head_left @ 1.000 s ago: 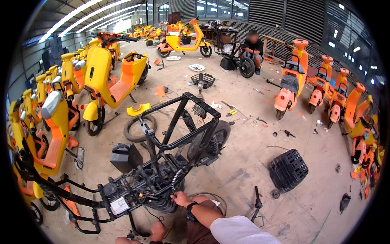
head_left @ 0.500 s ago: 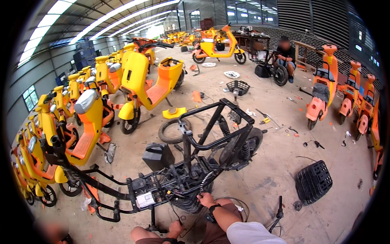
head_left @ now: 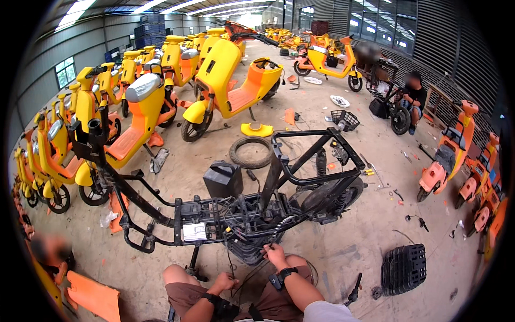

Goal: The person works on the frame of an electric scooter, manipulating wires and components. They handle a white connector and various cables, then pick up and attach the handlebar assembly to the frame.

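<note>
A bare black scooter frame [head_left: 138,197] stands before me, its middle packed with wiring and a white-labelled box [head_left: 194,232]. My right hand [head_left: 275,256] is closed at the frame's near side, pinching a black cable below a spiral-wrapped wire bundle [head_left: 281,224]. Lower and to the left, beside my knee, my left hand [head_left: 224,282] is closed at a thin black cable [head_left: 232,262] hanging from the frame. The fingertips of both hands are small, and the cable ends are hard to make out.
Behind the frame are a black box with a handle [head_left: 222,181] and a loose tyre [head_left: 234,154]. A black basket [head_left: 405,269] and a lever part [head_left: 354,292] lie at right. Yellow scooters [head_left: 217,70] crowd the left. One person [head_left: 413,102] sits far right; another [head_left: 51,252] is at left.
The view has shifted, so the frame sits higher and my legs and left forearm show more. Both hands stay closed near the same cables.
</note>
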Tool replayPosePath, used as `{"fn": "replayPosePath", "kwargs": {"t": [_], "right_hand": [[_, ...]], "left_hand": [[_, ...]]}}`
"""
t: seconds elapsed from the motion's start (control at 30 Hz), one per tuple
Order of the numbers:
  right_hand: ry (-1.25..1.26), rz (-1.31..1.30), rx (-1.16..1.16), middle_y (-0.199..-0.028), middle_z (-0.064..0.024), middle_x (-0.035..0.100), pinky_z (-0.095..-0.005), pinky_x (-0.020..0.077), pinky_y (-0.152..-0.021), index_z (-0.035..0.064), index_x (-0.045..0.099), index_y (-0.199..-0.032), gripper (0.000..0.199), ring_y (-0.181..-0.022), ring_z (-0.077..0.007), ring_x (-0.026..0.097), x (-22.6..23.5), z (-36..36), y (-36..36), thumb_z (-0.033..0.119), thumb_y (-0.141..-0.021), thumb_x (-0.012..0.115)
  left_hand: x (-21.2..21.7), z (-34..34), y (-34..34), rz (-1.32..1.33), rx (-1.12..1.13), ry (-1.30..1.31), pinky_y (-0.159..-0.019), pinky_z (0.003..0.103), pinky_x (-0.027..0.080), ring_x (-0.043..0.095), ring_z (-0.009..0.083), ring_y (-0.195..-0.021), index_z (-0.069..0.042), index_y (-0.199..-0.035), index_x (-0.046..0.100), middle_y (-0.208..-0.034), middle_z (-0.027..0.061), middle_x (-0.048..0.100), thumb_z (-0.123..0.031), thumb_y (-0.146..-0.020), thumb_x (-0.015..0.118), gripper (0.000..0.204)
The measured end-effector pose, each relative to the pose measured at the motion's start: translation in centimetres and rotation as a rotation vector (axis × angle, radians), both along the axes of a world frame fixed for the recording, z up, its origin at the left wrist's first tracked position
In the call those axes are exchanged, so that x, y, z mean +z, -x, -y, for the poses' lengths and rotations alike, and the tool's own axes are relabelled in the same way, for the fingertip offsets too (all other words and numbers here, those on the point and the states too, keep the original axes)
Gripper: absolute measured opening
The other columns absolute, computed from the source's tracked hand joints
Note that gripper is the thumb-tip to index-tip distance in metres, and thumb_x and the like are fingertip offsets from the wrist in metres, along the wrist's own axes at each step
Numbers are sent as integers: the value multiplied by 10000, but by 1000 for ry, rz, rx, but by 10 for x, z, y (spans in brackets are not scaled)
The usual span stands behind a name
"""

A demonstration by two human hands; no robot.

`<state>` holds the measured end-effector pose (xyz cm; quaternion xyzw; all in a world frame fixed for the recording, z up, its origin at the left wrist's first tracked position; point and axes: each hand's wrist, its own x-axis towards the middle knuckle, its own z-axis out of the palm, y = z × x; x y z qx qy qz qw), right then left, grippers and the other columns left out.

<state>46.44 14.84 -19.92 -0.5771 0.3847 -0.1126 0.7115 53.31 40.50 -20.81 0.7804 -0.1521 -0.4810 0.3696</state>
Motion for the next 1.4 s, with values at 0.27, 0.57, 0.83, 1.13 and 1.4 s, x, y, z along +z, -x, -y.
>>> {"fn": "replayPosePath", "kwargs": {"t": [0.27,0.57,0.83,1.13,1.4], "right_hand": [[46,-5,4,-830,-109,701,-291,466,-477,-22,581,-1006,199,-500,-133,570,-6,-10,-17,166,-959,536],[-13,100,-18,-820,-109,689,-276,495,-514,-12,594,-989,155,-557,-131,585,-23,-2,-22,129,-959,538],[4,120,95,-846,-112,699,-270,502,-547,-9,598,-984,159,-586,-114,609,-11,-2,-16,139,-961,544],[99,142,71,-822,-97,700,-276,497,-545,-20,592,-966,200,-559,-110,601,-20,-4,-15,176,-962,550],[168,54,-1,-753,-74,685,-330,505,-577,8,606,-911,202,-585,-156,640,-5,-9,-17,192,-959,537]], "left_hand": [[-10,-13,-3,-107,155,69,-527,304,537,710,240,-704,105,-958,628,-844,156,710,-106,-911,615,217],[-25,-7,-8,-50,143,91,-483,311,523,704,238,-640,104,-966,613,-814,165,711,-51,-905,586,170],[-12,1,-5,3,125,73,-476,320,521,700,252,-627,112,-937,616,-787,176,702,-34,-896,573,157],[-49,-3,-13,94,108,83,-476,323,519,692,241,-601,112,-866,634,-731,173,692,-49,-878,599,166],[-57,8,-22,38,97,91,-451,363,526,696,306,-615,146,-945,554,-721,211,674,-7,-887,558,164]]}}
